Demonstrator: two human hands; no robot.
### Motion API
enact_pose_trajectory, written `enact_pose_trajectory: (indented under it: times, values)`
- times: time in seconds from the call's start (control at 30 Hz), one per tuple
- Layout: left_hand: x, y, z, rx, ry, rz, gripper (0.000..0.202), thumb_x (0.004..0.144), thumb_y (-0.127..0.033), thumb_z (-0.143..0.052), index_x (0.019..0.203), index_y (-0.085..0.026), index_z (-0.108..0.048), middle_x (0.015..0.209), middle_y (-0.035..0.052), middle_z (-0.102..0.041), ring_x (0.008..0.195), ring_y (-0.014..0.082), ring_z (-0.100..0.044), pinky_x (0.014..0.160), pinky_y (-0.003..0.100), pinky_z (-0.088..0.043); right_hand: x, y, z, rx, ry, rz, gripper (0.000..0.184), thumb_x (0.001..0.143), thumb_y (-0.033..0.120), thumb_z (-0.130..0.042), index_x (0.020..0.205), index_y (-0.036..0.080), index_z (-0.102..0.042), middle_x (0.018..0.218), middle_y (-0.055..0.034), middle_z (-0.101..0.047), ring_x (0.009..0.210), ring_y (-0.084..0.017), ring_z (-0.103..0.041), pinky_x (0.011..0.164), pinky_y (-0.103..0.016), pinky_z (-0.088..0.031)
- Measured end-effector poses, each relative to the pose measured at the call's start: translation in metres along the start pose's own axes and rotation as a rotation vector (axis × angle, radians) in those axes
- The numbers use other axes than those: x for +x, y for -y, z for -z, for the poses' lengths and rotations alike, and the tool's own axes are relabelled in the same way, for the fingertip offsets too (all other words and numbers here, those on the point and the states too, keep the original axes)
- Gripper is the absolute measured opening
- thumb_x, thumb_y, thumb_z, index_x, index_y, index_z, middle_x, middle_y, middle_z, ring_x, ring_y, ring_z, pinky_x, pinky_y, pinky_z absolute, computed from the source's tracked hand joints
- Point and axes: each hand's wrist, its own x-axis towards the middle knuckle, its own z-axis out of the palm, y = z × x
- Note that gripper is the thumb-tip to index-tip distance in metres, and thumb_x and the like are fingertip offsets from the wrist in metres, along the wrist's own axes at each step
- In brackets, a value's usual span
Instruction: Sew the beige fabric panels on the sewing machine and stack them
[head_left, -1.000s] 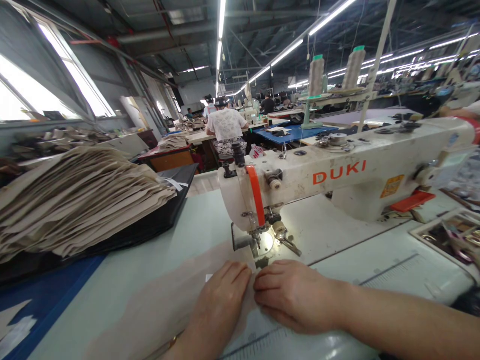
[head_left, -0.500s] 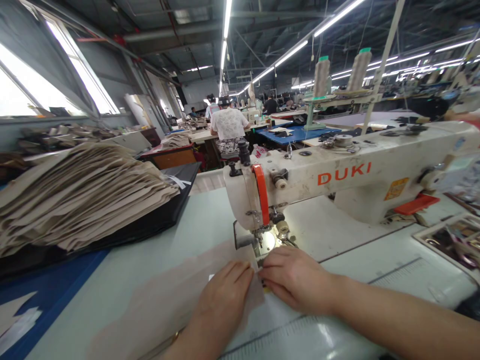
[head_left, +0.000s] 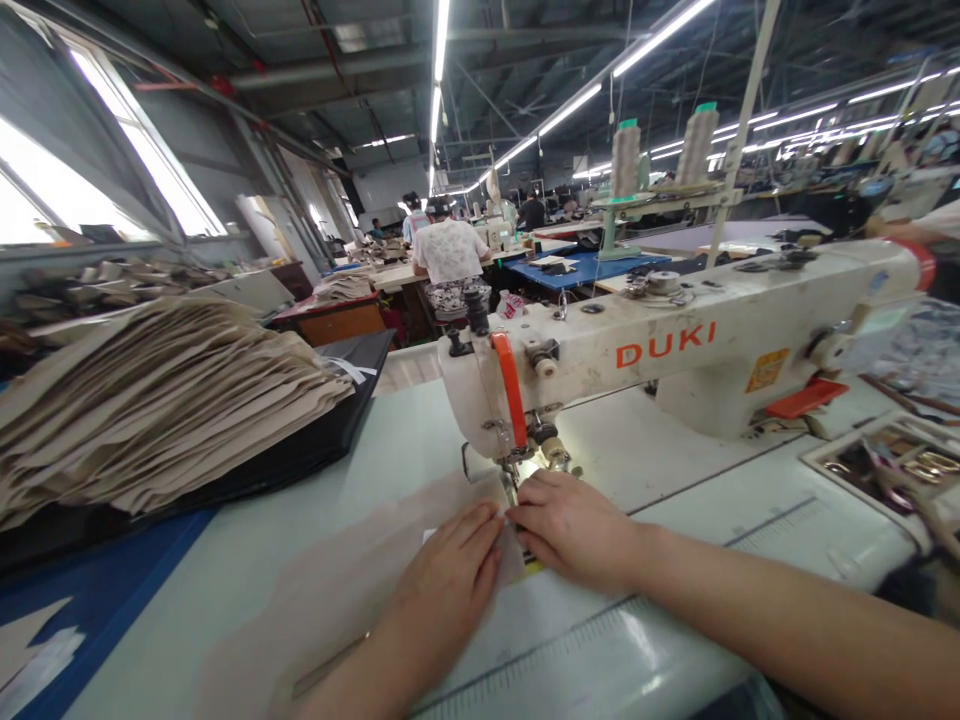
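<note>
Hands both flat, palms down, at lower centre of frame. Left hand (head_left: 450, 575) lies open on the beige fabric piece (head_left: 352, 590), fingers straight and close together, tips pointing up-right toward the presser foot (head_left: 514, 482). It presses the cloth and grips nothing. Right hand (head_left: 574, 525) is also open and palm down, fingers stretched left, their tips on the fabric's near-needle edge and just beside the left fingertips, almost touching. Right forearm comes in from lower right of frame. A thin bracelet shows at the left wrist.

Fabric piece lies flat on the pale table (head_left: 675, 640). Its long axis runs diagonally from lower left of frame up to centre. The upper right end points at the presser foot and sits right under the machine head; the other end trails toward the lower left. A small white tag (head_left: 429, 535) shows on the cloth just left of the left fingertips.

Sewing machine (head_left: 675, 345), off-white with an orange "DUKI" mark, spans centre to right of frame, its head directly above the fingertips. Tall stack of beige cut pieces (head_left: 150, 400) sits at left on a black tray (head_left: 341, 420), well apart from the hands. Blue mat (head_left: 97, 590) is at lower left. Two thread cones (head_left: 626, 155) stand on a rack behind the machine. A parts tray (head_left: 825, 462) is at the right edge. A person in a white top (head_left: 450, 250) sits back-turned further down the hall.
</note>
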Motion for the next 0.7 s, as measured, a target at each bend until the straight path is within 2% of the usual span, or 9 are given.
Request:
enact_pose_trajectory:
  times: [0.23,0.37,0.53,0.7]
  values:
    - [0.030,0.020,-0.015,-0.093,0.022,0.051,0.033,0.095,-0.020,-0.040,0.113,-0.012,-0.067,0.118,0.0133,-0.070,0.110,0.0217,-0.066,0.098,0.039,-0.054,0.007,-0.011,-0.003,-0.071,-0.037,-0.052,0.021,0.096,0.026,-0.051,0.100,0.012,-0.067,0.097,-0.0096,-0.064,0.094,-0.023,-0.055,0.089,-0.035,-0.043]
    - [0.027,0.015,-0.013,-0.112,0.027,0.028,0.034,0.095,-0.020,-0.040,0.115,-0.012,-0.066,0.120,0.0128,-0.069,0.112,0.0216,-0.065,0.099,0.040,-0.053,0.006,-0.013,-0.003,-0.074,-0.054,-0.039,0.024,0.099,0.021,-0.045,0.098,0.012,-0.068,0.093,-0.0087,-0.064,0.088,-0.021,-0.056,0.087,-0.033,-0.044]
    - [0.016,0.005,-0.012,-0.082,-0.001,-0.007,0.034,0.094,-0.020,-0.043,0.120,-0.015,-0.064,0.123,0.0113,-0.068,0.113,0.0206,-0.065,0.098,0.038,-0.054,0.003,-0.010,-0.001,-0.084,-0.043,-0.043,0.021,0.096,0.019,-0.049,0.094,0.012,-0.069,0.091,-0.0088,-0.065,0.089,-0.022,-0.056,0.084,-0.033,-0.044]
    - [0.018,0.007,-0.016,-0.096,-0.018,-0.021,0.034,0.094,-0.019,-0.043,0.119,-0.015,-0.064,0.122,0.0115,-0.069,0.113,0.0209,-0.065,0.098,0.039,-0.054,0.003,-0.010,0.000,-0.094,-0.029,-0.057,0.024,0.098,0.019,-0.046,0.097,0.012,-0.069,0.090,-0.0090,-0.064,0.088,-0.021,-0.056,0.085,-0.033,-0.044]
